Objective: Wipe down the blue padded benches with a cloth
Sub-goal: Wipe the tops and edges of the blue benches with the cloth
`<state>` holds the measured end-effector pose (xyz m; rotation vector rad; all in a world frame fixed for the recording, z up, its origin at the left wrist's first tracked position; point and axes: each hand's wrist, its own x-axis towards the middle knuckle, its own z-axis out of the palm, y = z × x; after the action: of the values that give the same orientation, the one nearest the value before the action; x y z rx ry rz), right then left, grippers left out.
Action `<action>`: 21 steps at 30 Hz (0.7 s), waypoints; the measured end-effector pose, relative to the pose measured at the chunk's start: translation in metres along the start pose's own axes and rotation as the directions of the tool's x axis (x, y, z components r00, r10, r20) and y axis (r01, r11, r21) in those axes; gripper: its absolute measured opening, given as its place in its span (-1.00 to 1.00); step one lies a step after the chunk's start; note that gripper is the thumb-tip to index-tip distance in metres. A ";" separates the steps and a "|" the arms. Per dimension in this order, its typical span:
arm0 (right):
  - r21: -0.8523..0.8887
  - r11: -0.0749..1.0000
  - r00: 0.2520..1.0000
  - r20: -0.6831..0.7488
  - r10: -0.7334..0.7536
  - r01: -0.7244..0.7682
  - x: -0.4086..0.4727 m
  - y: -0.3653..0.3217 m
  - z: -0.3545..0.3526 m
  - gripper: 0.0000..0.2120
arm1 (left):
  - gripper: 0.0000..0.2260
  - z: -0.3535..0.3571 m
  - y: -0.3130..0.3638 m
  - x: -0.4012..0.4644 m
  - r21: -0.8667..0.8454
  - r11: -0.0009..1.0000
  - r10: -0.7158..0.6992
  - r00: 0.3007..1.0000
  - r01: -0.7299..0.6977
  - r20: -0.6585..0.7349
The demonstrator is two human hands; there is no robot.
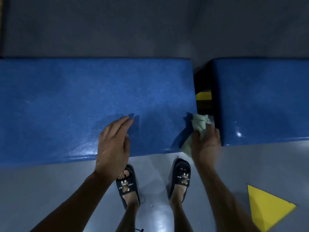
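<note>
My right hand (pixel 206 141) has its fingers curled round the pale green cloth (pixel 199 124), bunched so it fills the palm, and it sits at the near right corner of the left bench (pixel 70 97), right at the gap before the second bench (pixel 267 97) — I judge I'm working the pad's end edge. My left hand (pixel 113 143) holds nothing, fingers straight and together over the pad's front part, though whether they touch it I cannot tell; it looks placed to steady me. The sheen near them suggests that patch is already damp.
</note>
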<state>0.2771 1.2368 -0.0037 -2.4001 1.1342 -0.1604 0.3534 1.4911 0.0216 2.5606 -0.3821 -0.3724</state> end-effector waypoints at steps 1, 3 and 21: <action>-0.008 0.999 0.999 0.000 -0.050 0.050 -0.009 -0.011 0.010 -0.74 | -0.54 -0.002 -0.002 0.001 0.005 1.000 0.010 1.000 -0.010 0.004; 0.002 0.976 0.974 0.066 -0.218 0.218 -0.036 -0.041 0.033 -0.69 | -0.56 -0.007 -0.008 0.002 0.011 0.999 0.035 0.999 -0.035 0.000; -0.046 0.905 0.895 0.176 -0.410 0.424 -0.010 -0.038 0.020 -0.67 | -0.50 0.002 -0.015 0.019 0.077 0.994 0.075 0.997 -0.077 0.031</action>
<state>0.3032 1.2729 -0.0028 -2.6476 0.5477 -0.0547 0.3732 1.4965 0.0084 2.6104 -0.5126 -0.3730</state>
